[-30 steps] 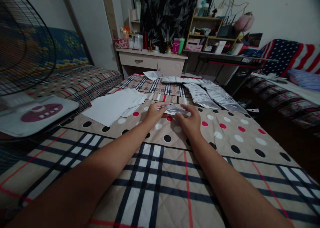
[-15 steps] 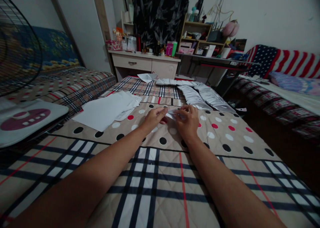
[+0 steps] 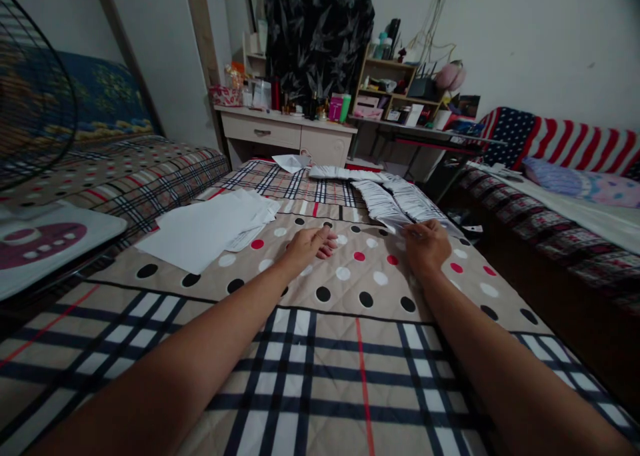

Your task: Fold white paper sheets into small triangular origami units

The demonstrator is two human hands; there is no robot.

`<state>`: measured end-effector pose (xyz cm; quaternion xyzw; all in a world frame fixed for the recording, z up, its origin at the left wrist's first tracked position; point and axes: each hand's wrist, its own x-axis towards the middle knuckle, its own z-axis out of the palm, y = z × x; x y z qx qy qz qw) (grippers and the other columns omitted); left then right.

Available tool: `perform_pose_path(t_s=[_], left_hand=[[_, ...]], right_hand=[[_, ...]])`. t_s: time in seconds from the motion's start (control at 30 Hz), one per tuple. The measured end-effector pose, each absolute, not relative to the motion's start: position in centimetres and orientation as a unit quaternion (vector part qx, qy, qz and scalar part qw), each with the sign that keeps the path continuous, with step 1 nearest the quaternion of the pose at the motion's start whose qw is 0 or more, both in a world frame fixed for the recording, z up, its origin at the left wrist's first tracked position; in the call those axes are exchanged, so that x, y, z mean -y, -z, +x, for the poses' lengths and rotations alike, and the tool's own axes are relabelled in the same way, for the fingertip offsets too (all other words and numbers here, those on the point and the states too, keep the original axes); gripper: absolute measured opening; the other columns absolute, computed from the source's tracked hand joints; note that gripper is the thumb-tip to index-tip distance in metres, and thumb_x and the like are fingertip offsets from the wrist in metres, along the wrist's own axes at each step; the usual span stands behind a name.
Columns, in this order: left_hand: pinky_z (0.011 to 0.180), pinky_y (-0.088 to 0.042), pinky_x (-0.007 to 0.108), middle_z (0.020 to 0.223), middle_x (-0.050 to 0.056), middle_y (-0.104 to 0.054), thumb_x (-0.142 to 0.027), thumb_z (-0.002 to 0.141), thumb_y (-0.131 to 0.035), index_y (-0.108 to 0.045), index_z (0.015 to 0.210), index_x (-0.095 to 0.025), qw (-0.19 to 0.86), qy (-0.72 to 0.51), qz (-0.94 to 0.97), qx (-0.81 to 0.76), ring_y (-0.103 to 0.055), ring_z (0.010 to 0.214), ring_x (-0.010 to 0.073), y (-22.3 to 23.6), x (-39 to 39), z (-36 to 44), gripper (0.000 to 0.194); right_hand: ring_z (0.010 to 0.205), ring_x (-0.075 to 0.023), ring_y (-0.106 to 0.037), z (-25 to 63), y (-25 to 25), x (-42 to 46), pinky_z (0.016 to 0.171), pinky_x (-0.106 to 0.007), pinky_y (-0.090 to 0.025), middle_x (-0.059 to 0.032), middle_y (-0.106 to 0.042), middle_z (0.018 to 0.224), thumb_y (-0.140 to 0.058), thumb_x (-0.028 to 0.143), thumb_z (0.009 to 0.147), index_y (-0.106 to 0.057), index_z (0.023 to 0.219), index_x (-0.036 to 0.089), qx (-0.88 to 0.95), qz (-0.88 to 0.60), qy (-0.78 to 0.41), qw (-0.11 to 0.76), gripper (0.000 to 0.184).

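My right hand (image 3: 427, 248) is at the near end of the rows of white packets, fingers pinched on a thin white packet (image 3: 397, 224) with a glossy look. Its far part merges with the row, so I cannot tell where it ends. One long row (image 3: 377, 199) of overlapping packets lies just beyond that hand, with a second row (image 3: 413, 199) beside it on the right. Over the dotted bedspread (image 3: 345, 296), my left hand (image 3: 311, 248) hovers with loosely curled fingers apart from the thumb and nothing visible in them. White paper sheets (image 3: 193, 233) lie in a loose pile to its left.
At the far end of the bed a packet row (image 3: 345, 173) runs crosswise, near a single white sheet (image 3: 291, 163). Behind stands a white dresser (image 3: 280, 133) with bottles and boxes. A fan (image 3: 37, 89) is at the left; another bed (image 3: 565, 209) is at the right.
My hands have come apart. The right one has moved right to the packet rows with the thin white packet; the left has let go and stayed near the middle.
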<state>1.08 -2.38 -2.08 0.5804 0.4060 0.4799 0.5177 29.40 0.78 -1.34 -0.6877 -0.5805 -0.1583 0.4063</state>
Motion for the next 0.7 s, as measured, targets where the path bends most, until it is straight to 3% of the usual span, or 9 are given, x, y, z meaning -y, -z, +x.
perform_pose_path(t_s=[0.23, 0.47, 0.57, 0.7], left_hand=[[0.062, -0.051, 0.024, 0.080, 0.010, -0.069, -0.051, 0.094, -0.043, -0.068, 0.097, -0.007, 0.522, -0.462, 0.585, -0.415, -0.063, 0.066, 0.0120, 1.8, 2.6, 1.1, 0.050], [0.063, -0.051, 0.024, 0.078, 0.009, -0.070, -0.042, 0.094, -0.046, -0.069, 0.096, -0.009, 0.497, -0.448, 0.612, -0.422, -0.063, 0.067, 0.0117, 1.8, 2.7, 1.2, 0.040], [0.064, -0.051, 0.023, 0.078, 0.008, -0.070, -0.034, 0.094, -0.049, -0.070, 0.095, -0.010, 0.480, -0.442, 0.624, -0.430, -0.063, 0.065, 0.0107, 1.8, 2.7, 1.2, 0.032], [0.064, -0.051, 0.022, 0.078, 0.006, -0.071, -0.025, 0.088, -0.057, -0.071, 0.090, -0.012, 0.473, -0.443, 0.629, -0.429, -0.062, 0.065, 0.0095, 2.0, 2.7, 1.4, 0.019]], right_hand=[[0.076, -0.0175, -0.051, 29.9, 1.1, -3.7, 0.063, -0.030, -0.028, -0.0067, -0.064, 0.091, -0.049, 0.030, 0.090, -0.076, 0.098, 0.020, 0.629, -0.699, 0.199, 0.277, 0.030], [0.084, -0.0262, -0.065, 28.7, 0.8, -4.6, 0.072, -0.035, -0.040, -0.0122, -0.070, 0.095, -0.042, 0.024, 0.089, -0.074, 0.109, 0.029, 0.647, -0.734, 0.183, 0.093, 0.037], [0.087, -0.0296, -0.068, 28.3, 0.7, -4.2, 0.071, -0.037, -0.044, -0.0134, -0.072, 0.095, -0.038, 0.030, 0.093, -0.068, 0.120, 0.032, 0.631, -0.756, 0.157, 0.068, 0.040], [0.087, -0.0308, -0.069, 27.8, 0.5, -3.3, 0.071, -0.039, -0.047, -0.0144, -0.073, 0.095, -0.034, 0.033, 0.094, -0.068, 0.120, 0.028, 0.651, -0.738, 0.162, 0.067, 0.042]])
